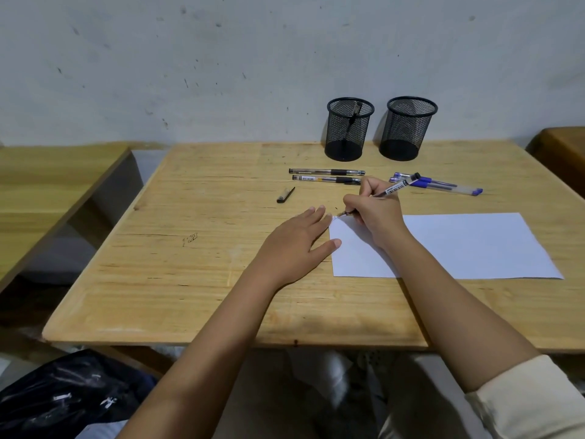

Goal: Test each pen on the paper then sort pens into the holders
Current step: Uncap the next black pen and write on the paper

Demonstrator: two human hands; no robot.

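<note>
My right hand [375, 213] grips a black pen [397, 187] with its tip on the top left corner of the white paper [468, 245], where small scribbles show. My left hand [297, 245] lies flat and open on the table, fingertips touching the paper's left edge. Two black pens [326, 175] lie side by side behind my hands. Blue pens [443, 185] lie to the right of them. A loose black cap [285, 195] rests to the left. The left mesh holder [348, 129] has one black pen in it; the right mesh holder [406, 129] looks empty.
The wooden table [196, 280] stands against a grey wall. Another wooden table [47, 185] sits to the left across a gap. A brown piece of furniture [563, 150] is at the far right. A dark bag [63, 394] lies on the floor at the lower left.
</note>
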